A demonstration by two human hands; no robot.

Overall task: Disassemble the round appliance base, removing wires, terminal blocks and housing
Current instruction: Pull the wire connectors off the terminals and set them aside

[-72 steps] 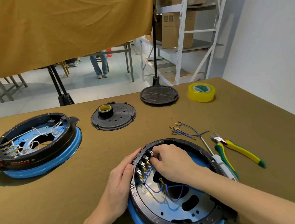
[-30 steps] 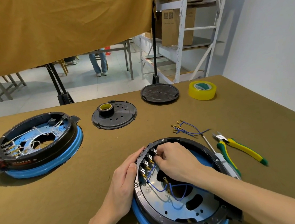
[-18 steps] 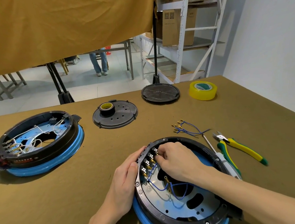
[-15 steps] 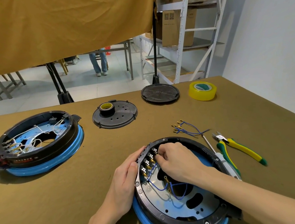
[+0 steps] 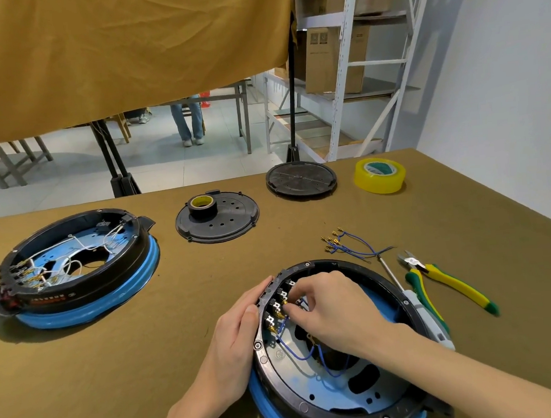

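The base (image 5: 330, 379), a black ring over a blue skirt with a blue-grey metal plate inside, lies on the table (image 5: 148, 367) at the near middle, open side up. The left hand (image 5: 235, 340) lies flat against the left outside of its rim, fingers straight and together, pressing rather than gripping. The right hand (image 5: 332, 313) reaches inside from the right, its fingertips (image 5: 290, 310) pinched together at the row of terminals (image 5: 277, 307) along the left inner wall; what sits between them is too small to tell. Blue wires (image 5: 302, 355) loop from the terminals across the plate.

Just right of the base a screwdriver (image 5: 420, 309) lies touching the rim, and beside it cutters (image 5: 444, 281) with green and yellow handles. Just beyond the base a loose wire bundle (image 5: 353, 245), blue with brass lugs, rests on the table.

At far left sits a second base (image 5: 74, 267) with white wires; a strip of marks on its near wall is too blurred to read. In the far middle a black cover (image 5: 217, 220) carries a small tape roll (image 5: 201, 206); right of it lies a black disc (image 5: 301, 180), then a yellow tape roll (image 5: 380, 175) whose core print cannot be read. Boxes (image 5: 331, 59) on the far shelf bear unreadable print
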